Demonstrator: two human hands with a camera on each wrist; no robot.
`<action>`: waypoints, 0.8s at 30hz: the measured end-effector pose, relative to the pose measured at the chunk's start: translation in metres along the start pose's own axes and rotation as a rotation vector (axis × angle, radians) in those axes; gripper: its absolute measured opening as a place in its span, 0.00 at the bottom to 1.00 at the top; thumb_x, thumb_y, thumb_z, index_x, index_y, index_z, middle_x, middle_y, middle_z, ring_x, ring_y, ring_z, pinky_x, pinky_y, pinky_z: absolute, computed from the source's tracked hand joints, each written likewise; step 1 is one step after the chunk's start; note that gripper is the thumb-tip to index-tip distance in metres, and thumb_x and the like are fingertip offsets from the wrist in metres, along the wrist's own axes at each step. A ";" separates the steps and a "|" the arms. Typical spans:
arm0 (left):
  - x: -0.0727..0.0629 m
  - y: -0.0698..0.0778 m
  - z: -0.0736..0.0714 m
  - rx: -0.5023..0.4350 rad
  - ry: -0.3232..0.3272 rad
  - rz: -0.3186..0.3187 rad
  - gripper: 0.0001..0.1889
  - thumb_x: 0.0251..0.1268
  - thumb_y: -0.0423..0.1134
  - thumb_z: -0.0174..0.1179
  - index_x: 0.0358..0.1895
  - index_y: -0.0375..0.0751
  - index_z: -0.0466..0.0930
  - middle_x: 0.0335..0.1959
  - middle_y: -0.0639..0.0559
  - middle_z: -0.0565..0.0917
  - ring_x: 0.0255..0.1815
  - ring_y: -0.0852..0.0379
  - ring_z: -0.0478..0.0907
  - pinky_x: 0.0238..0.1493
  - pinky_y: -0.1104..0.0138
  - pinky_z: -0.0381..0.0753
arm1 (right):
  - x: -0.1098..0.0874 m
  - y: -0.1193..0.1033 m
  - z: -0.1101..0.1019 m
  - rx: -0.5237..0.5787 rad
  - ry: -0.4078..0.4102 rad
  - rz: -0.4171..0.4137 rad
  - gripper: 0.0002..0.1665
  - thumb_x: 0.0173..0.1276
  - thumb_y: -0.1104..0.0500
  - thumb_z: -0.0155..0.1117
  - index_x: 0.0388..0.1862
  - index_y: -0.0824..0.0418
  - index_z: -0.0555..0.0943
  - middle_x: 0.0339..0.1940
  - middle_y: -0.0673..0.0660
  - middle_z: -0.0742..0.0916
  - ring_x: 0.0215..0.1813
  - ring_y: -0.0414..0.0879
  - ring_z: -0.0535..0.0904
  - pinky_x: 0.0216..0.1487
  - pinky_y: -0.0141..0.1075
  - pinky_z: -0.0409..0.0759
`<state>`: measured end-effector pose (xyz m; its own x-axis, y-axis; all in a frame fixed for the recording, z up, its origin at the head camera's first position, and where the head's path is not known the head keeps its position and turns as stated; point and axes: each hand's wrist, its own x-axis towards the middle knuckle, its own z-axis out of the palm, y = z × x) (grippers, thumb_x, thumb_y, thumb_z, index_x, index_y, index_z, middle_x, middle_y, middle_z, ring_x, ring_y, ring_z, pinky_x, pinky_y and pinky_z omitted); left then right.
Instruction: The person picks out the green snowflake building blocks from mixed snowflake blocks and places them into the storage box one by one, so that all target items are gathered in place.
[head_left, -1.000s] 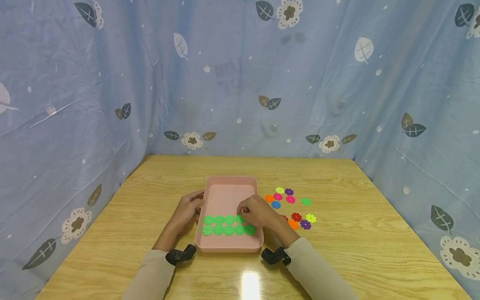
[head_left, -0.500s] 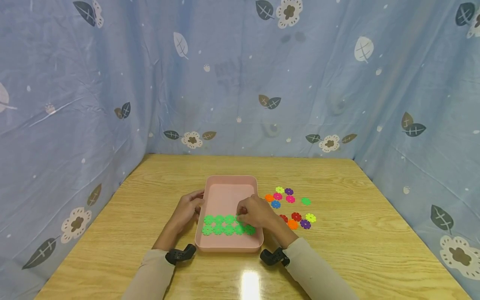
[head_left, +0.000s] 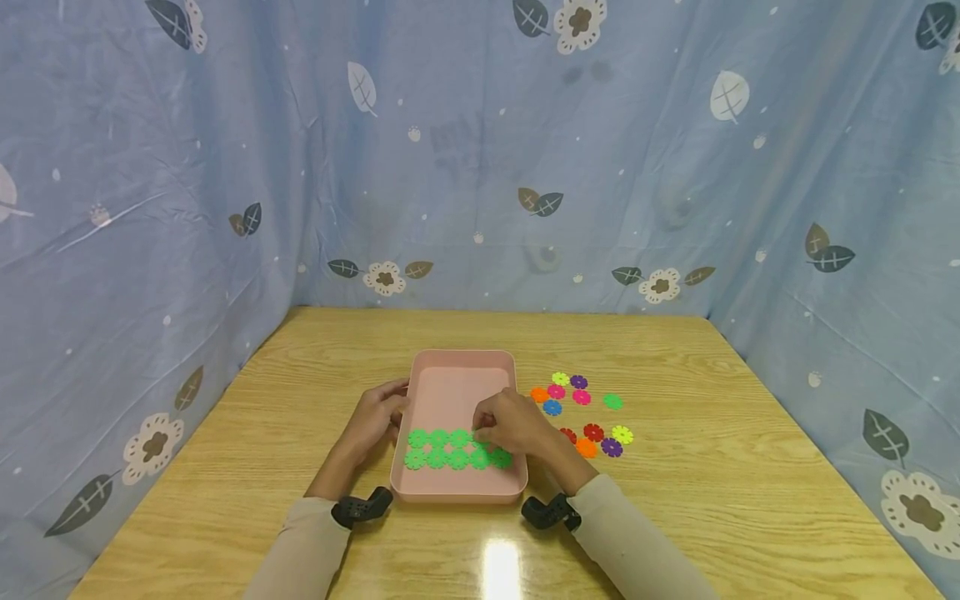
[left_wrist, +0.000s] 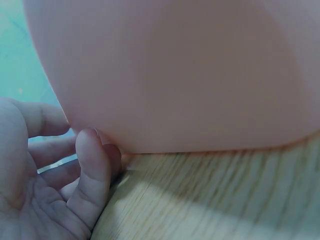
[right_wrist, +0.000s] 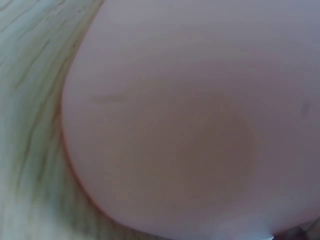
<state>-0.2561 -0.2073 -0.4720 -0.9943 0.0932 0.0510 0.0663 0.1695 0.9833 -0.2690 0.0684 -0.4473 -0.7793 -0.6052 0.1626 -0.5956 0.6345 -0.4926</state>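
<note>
A pink rectangular tray (head_left: 459, 498) lies on the table, with green snowflake discs (head_left: 458, 459) in two rows along its near end. My left hand (head_left: 375, 421) rests at the tray's left side. In the left wrist view that hand (left_wrist: 55, 185) has its fingertips against the outer wall (left_wrist: 165, 100) near the bottom edge. Inside the tray, my right hand (head_left: 513, 423) pinches a green snowflake disc at the right of the farther row; its fingers hide most of that disc. Only the tray's outer wall (right_wrist: 200, 75) and some table fill the right wrist view.
To the tray's right lie loose snowflake discs: a blue one (head_left: 552, 407), a lone green one (head_left: 612, 402), and several in pink, orange, red, purple and yellow. A patterned blue curtain (head_left: 480, 167) surrounds the wooden table (head_left: 712, 467) at the back and sides.
My right hand's fingers have shifted slightly over the farther row's right-hand disc, now covering more of it. My left hand and the tray stay in place.
</note>
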 end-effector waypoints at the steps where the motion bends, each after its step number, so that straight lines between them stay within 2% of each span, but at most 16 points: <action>1: 0.000 0.000 0.000 -0.001 0.000 0.000 0.27 0.75 0.36 0.50 0.75 0.35 0.66 0.65 0.35 0.77 0.27 0.56 0.77 0.23 0.70 0.80 | 0.000 0.000 0.000 0.014 -0.005 0.002 0.06 0.66 0.56 0.74 0.28 0.49 0.86 0.19 0.41 0.82 0.19 0.33 0.81 0.32 0.34 0.78; 6: -0.001 0.002 0.000 -0.009 -0.003 0.001 0.26 0.76 0.36 0.50 0.75 0.35 0.66 0.65 0.34 0.76 0.27 0.55 0.77 0.23 0.70 0.80 | -0.001 -0.001 -0.005 0.059 0.002 0.017 0.05 0.67 0.57 0.72 0.31 0.50 0.87 0.24 0.41 0.83 0.22 0.35 0.81 0.33 0.34 0.79; 12: -0.002 0.003 0.001 -0.014 -0.009 0.007 0.27 0.76 0.36 0.51 0.75 0.34 0.65 0.66 0.33 0.75 0.27 0.56 0.77 0.23 0.69 0.80 | -0.002 0.005 -0.019 0.074 0.116 0.002 0.03 0.67 0.64 0.70 0.37 0.57 0.88 0.34 0.47 0.86 0.40 0.44 0.79 0.40 0.39 0.80; 19: -0.003 0.003 0.001 -0.003 -0.019 0.011 0.27 0.77 0.36 0.49 0.75 0.34 0.65 0.65 0.32 0.76 0.28 0.55 0.78 0.23 0.69 0.81 | -0.007 0.019 -0.036 0.140 0.209 0.035 0.07 0.68 0.67 0.67 0.42 0.62 0.88 0.40 0.52 0.86 0.46 0.51 0.78 0.47 0.45 0.79; 24: -0.001 0.002 0.000 -0.005 -0.016 -0.002 0.27 0.77 0.35 0.48 0.76 0.32 0.63 0.66 0.31 0.75 0.28 0.55 0.77 0.23 0.69 0.81 | -0.011 0.027 -0.051 0.130 0.272 0.021 0.07 0.68 0.67 0.68 0.43 0.63 0.87 0.43 0.54 0.87 0.49 0.53 0.79 0.49 0.47 0.79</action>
<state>-0.2550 -0.2069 -0.4698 -0.9930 0.1090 0.0463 0.0640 0.1644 0.9843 -0.2862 0.1171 -0.4189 -0.8251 -0.4304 0.3661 -0.5628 0.5682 -0.6004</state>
